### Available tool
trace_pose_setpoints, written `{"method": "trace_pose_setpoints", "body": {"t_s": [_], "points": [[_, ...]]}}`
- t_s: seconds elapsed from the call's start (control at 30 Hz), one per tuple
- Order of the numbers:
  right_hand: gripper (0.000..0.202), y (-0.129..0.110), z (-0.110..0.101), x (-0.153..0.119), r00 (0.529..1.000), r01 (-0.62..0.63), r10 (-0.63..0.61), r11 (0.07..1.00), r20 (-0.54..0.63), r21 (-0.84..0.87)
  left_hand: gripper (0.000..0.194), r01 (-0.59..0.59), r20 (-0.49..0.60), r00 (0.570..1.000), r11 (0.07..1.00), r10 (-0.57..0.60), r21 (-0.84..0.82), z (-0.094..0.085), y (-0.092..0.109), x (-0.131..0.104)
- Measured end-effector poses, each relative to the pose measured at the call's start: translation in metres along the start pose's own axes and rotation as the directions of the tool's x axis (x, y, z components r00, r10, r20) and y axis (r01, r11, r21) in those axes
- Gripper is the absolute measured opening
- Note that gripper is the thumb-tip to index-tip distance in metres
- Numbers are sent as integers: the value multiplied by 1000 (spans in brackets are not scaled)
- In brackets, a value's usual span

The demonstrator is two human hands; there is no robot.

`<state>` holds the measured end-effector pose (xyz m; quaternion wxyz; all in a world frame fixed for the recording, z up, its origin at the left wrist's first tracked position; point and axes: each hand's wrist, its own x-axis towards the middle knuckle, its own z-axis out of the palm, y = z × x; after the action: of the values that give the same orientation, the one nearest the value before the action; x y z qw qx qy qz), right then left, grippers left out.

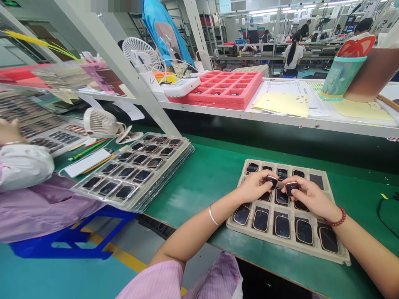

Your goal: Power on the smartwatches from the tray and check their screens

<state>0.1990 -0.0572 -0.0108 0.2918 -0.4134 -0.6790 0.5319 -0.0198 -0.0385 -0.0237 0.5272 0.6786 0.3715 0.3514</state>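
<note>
A beige compartment tray (338, 253) lies on the green bench in front of me, with dark rounded-square watch faces in gold-coloured frames sitting in its pockets. My left hand (254, 185) pinches one watch face (272, 181) above the tray's middle. Close beside it, my right hand (307, 195) grips another watch face (292, 189) between thumb and fingers. Both held pieces are tilted, dark side up, and a small gap separates them. Under my hands, part of the middle row is covered. At the tray's far right corner one pocket shows only a flat dark base (316, 181).
Left of me stands a stack of clear trays (162, 182) with more watch faces. A co-worker's sleeve (25, 166) is at the far left, near a small fan (101, 123). The shelf (280, 118) above carries a pink foam tray (218, 99), papers and a cup (343, 77).
</note>
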Motion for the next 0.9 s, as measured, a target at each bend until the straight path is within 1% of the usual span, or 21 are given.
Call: {"method": "trace_pose_setpoints", "body": {"t_s": [0.43,0.67,0.9], "points": [[25,-2,0,1,1000,-1,1,1000,12,-1,26,-9,7,1000,1000,9,-22,0,0,0],[25,-2,0,0,1000,-20,20,1000,12,-2,26,8,-1,1000,1000,-8,-7,1,3,-1],[25,-1,0,0,1000,-19,19,1000,8,-11,26,7,-4,1000,1000,-7,13,1,2,-1]]}}
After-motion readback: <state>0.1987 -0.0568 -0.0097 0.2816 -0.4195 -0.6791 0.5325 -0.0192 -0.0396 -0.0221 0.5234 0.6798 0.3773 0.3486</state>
